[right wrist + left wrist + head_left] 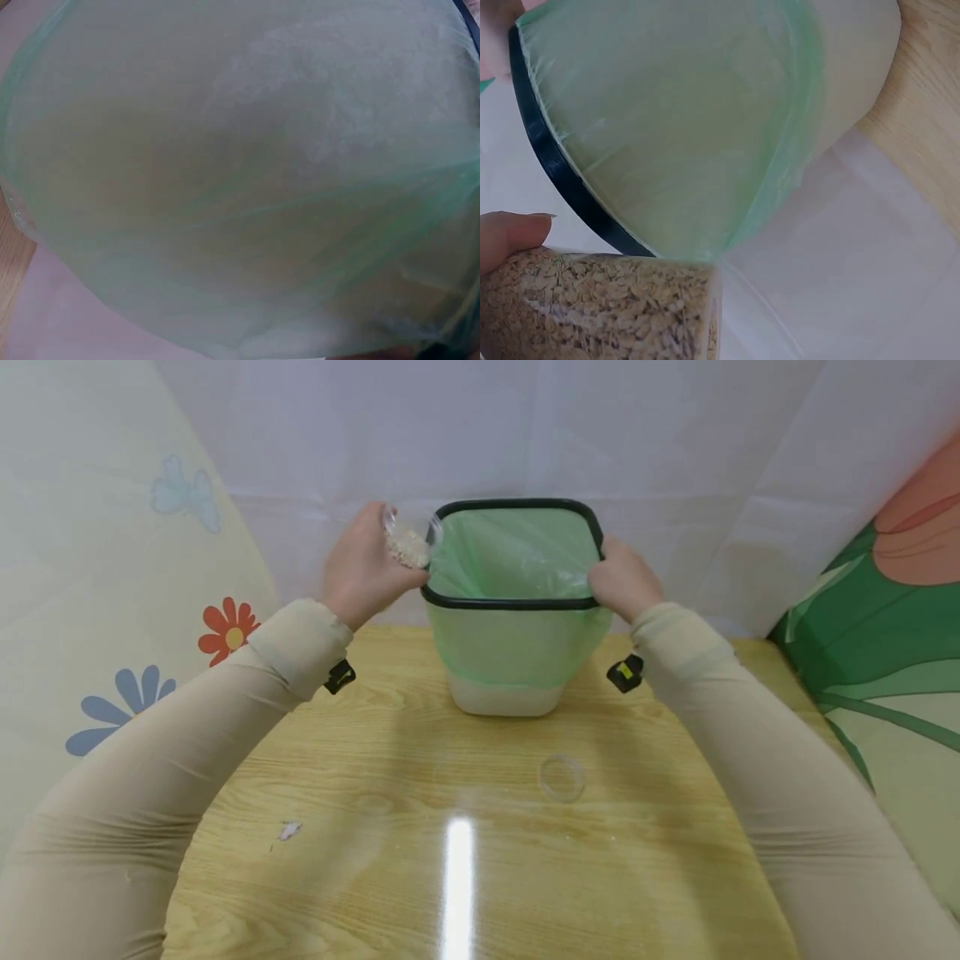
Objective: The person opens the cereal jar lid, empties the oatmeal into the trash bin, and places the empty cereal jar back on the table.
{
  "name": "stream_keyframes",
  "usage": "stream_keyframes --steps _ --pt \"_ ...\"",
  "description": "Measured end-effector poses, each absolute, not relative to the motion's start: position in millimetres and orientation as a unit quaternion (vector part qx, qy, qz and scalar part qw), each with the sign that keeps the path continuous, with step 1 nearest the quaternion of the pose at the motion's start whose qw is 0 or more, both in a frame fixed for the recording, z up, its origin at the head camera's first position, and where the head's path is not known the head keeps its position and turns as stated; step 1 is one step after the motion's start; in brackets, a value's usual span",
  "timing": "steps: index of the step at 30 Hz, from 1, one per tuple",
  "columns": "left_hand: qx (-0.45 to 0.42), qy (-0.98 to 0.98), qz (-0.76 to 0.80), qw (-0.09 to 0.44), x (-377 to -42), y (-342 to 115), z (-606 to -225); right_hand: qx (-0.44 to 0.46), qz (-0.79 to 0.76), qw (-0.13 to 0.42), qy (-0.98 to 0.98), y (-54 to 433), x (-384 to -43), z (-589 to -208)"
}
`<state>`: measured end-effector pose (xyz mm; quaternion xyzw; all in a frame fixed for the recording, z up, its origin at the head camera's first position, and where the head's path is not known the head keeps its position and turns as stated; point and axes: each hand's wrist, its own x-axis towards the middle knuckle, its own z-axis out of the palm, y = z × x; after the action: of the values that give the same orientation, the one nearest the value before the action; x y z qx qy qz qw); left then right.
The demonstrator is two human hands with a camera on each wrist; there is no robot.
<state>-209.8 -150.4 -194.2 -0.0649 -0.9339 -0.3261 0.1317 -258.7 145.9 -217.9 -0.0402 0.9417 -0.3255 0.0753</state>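
My left hand (367, 564) grips a clear jar (408, 550) of pale flakes that look like oats, right beside the bin's left rim. In the left wrist view the jar (607, 311) is well filled with flakes and its end lies close to the rim. A whitish bin (506, 700) stands upright at the back of the table, lined with a green bag (517, 647) folded over its outside. A black ring (517, 604) runs around the bin's mouth. On its right side, my right hand (626, 578) holds the rim. The right wrist view is mostly filled by the bag (225, 180).
On the wooden table (360, 868), a clear ring-like round piece (561, 778) lies in front of the bin. A small whitish scrap (289, 831) is at the left. A white curtain (480, 427) hangs behind the bin, and printed flower panels stand at both sides.
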Motion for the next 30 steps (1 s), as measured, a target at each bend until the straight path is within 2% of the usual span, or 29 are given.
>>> stream_keyframes --steps 30 --pt "-0.082 -0.969 -0.184 0.141 -228 -129 -188 -0.04 -0.348 0.083 0.933 141 -255 -218"
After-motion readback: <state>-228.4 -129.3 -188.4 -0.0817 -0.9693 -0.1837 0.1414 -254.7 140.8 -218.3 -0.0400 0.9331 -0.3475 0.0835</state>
